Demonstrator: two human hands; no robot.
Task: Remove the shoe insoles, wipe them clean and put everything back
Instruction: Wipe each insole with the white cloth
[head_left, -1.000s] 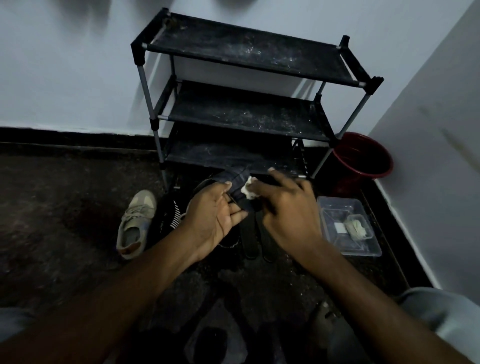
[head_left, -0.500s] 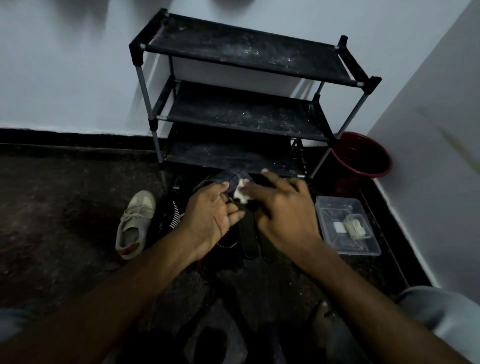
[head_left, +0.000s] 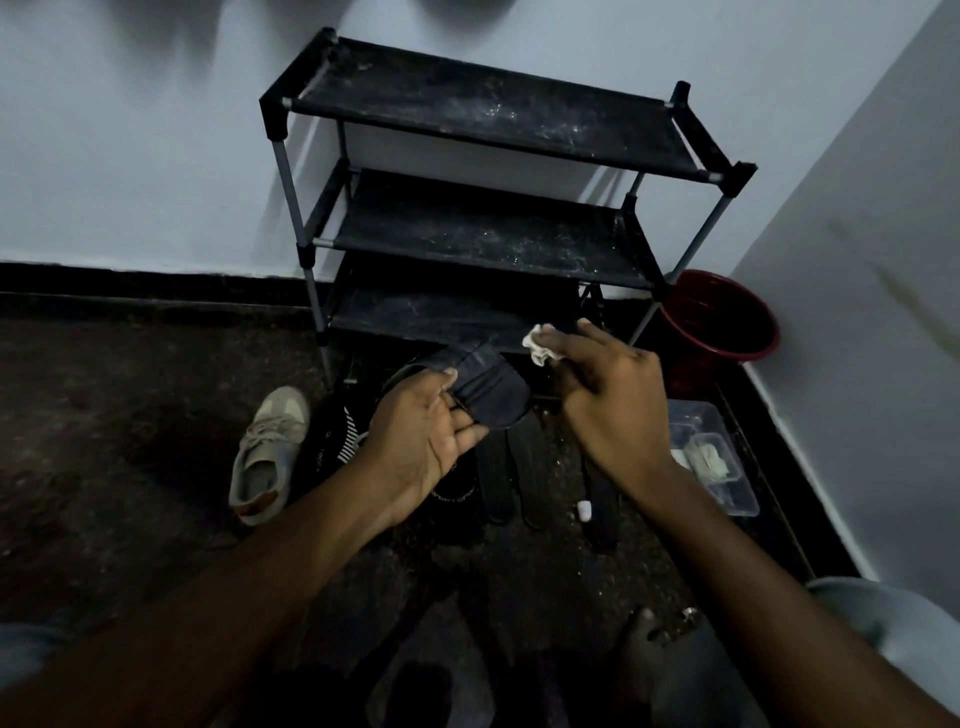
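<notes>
The left hand (head_left: 431, 436) is holding a dark insole (head_left: 491, 395) above the floor, just in front of the bottom shelf of the shoe rack (head_left: 493, 228). Its fingers (head_left: 467, 427) are curling under the near end, with the thumb pressing on top. The right hand (head_left: 608, 410) is pinching a crumpled white cloth (head_left: 540, 349) just beside the insole's far edge; whether they are touching is unclear. The insole is bending in the grip, so it is probably light, thin and floppy. Laying it along the palm and holding it nearer the middle would likely give the cloth a firmer backing. Two more insoles (head_left: 511, 467) are lying on the floor below, between a beige sneaker (head_left: 267, 457) and a clear plastic box (head_left: 727, 483).
</notes>
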